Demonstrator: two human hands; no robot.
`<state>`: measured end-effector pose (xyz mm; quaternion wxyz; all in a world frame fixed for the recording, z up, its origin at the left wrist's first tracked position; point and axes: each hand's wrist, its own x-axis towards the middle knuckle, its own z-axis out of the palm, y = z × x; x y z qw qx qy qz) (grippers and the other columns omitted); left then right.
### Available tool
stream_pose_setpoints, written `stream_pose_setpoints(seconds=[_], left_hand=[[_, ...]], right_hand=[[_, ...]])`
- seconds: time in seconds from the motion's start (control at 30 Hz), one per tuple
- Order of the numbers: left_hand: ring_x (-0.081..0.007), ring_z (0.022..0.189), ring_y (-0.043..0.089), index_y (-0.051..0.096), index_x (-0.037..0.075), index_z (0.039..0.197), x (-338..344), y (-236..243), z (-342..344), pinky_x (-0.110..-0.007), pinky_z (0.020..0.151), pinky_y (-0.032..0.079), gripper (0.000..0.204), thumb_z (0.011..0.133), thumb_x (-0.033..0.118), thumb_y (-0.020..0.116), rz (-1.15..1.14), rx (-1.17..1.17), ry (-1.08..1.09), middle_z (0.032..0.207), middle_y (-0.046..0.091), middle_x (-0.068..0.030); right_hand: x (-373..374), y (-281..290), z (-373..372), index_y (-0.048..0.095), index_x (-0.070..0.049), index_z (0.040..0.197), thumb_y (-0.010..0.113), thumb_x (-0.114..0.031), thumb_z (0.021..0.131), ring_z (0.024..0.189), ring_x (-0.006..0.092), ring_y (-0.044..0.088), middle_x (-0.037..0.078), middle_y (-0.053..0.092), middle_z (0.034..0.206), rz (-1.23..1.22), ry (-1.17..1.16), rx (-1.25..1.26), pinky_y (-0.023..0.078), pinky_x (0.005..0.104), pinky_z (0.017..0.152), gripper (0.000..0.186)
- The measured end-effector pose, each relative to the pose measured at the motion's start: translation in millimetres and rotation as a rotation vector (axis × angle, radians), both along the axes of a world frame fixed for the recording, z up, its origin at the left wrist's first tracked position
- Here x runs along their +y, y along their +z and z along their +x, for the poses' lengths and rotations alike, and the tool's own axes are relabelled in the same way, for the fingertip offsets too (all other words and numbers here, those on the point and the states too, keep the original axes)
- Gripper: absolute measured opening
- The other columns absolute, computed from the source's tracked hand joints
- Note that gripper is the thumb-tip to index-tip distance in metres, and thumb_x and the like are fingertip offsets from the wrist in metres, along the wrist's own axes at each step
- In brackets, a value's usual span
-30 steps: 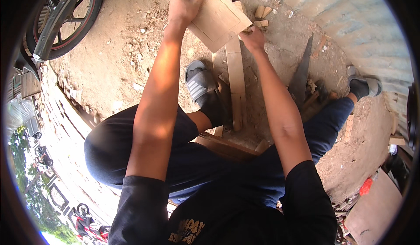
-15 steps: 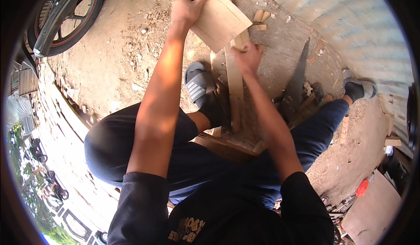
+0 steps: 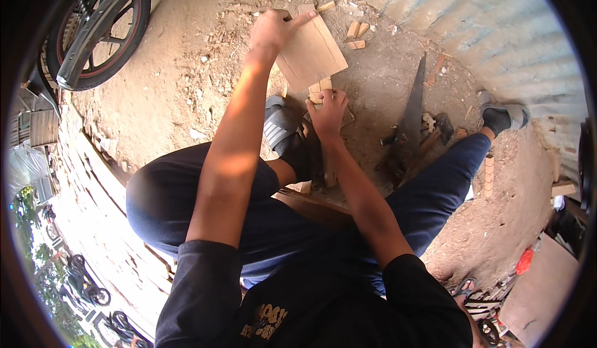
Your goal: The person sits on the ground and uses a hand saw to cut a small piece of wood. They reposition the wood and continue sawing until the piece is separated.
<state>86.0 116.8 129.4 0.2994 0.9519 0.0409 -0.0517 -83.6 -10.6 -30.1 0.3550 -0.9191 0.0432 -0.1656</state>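
My left hand grips a flat, tan rectangular board by its upper left edge, thumb laid across the top face. Thin dark lines run along the board's edges. Just below the board's lower corner, my right hand has its fingers bent around a small wooden block. A similar pale piece sits against that block, partly under the board. A wooden plank runs below my right wrist, beside my sandalled foot; my hand and forearm hide much of it.
A handsaw lies to the right on the dirt ground, its handle near my leg. Small wood offcuts are scattered beyond the board. A corrugated metal wall stands at the right, a motorcycle wheel at the far left.
My right hand has moved left and nearer to me, its fingers less tightly curled. The board appears lower in view and still in my left hand. The view has shifted slightly.
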Motion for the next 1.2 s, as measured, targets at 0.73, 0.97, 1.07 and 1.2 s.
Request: stream_pose_setpoints(seconds=[0.73, 0.97, 1.07, 1.2], left_hand=[[-0.0348, 0.077, 0.065, 0.068, 0.003, 0.078, -49.3, -7.2, -47.1, -0.042, 0.072, 0.051, 0.071, 0.073, 0.073, 0.059, 0.135, 0.027, -0.319, 0.075, 0.067, -0.0183], [-0.0332, 0.093, 0.063, 0.066, 0.003, 0.097, -35.7, -27.5, -65.0, -0.04, 0.08, 0.049, 0.05, 0.069, 0.044, 0.074, 0.133, 0.155, -0.616, 0.096, 0.066, -0.0187], [-0.0328, 0.097, 0.062, 0.065, 0.002, 0.1, -28.2, -44.6, -69.2, -0.04, 0.083, 0.048, 0.051, 0.065, 0.038, 0.076, 0.174, 0.171, -0.623, 0.101, 0.065, -0.0187], [-0.0355, 0.112, 0.056, 0.05, 0.004, 0.126, -41.3, -61.1, -73.5, -0.042, 0.092, 0.047, 0.081, 0.064, 0.048, 0.078, 0.265, 0.266, -0.548, 0.119, 0.057, -0.0241]], right_hand=[[-90.7, 67.6, 35.6, 0.056, 0.001, 0.118, 0.066, -0.014, 0.088, 0.095, 0.0147, 0.059, 0.009, 0.066, 0.106, 0.605, 0.345, 0.433, 0.046, 0.0293, 0.083, 0.036], [-92.5, 21.9, 19.5, 0.06, 0.003, 0.108, 0.066, -0.01, 0.086, 0.089, 0.0163, 0.061, 0.011, 0.068, 0.1, 0.661, 0.389, 0.417, 0.047, 0.0311, 0.081, 0.027], [-85.0, 20.6, 11.7, 0.06, 0.003, 0.109, 0.068, -0.015, 0.082, 0.093, 0.0289, 0.063, 0.019, 0.066, 0.101, 0.483, 0.314, 0.431, 0.048, 0.0363, 0.083, 0.033], [-85.4, -8.6, -1.2, 0.059, 0.002, 0.102, 0.071, -0.016, 0.079, 0.085, 0.0326, 0.064, 0.022, 0.064, 0.093, 0.335, 0.115, 0.314, 0.049, 0.0377, 0.076, 0.032]])
